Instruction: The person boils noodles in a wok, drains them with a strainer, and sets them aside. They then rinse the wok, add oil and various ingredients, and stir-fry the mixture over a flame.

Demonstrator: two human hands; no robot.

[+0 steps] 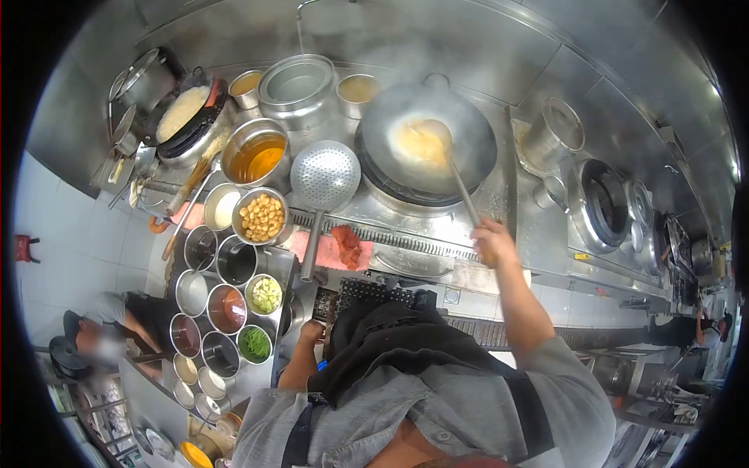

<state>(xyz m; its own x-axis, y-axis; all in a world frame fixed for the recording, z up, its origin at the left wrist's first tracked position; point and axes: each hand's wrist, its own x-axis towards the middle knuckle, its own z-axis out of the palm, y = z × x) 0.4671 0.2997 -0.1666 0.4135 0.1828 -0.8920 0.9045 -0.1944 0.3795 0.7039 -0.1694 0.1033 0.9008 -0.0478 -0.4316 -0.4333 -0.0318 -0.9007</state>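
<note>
My right hand [493, 240] is wrapped round the handle of a long metal ladle [462, 187]. The ladle's bowl rests in pale yellow, steaming food [417, 142] inside a large wok [476, 148] on the stove. My left hand [312, 331] is low beside my dark apron, near the edge of the condiment counter; its fingers are curled, and whether they hold anything is hidden. Left of the wok, a perforated metal skimmer [326, 173] lies with its handle toward me. Near that handle, a red cloth [345, 246] sits on a pink one.
At the left stand a pot of amber liquid [256, 160], a bowl of golden cubes [261, 218] and several condiment tins, one with chopped greens [254, 343]. A second wok [183, 113] is at the back left. One person [117, 312] is at the far left, another [706, 331] at the far right.
</note>
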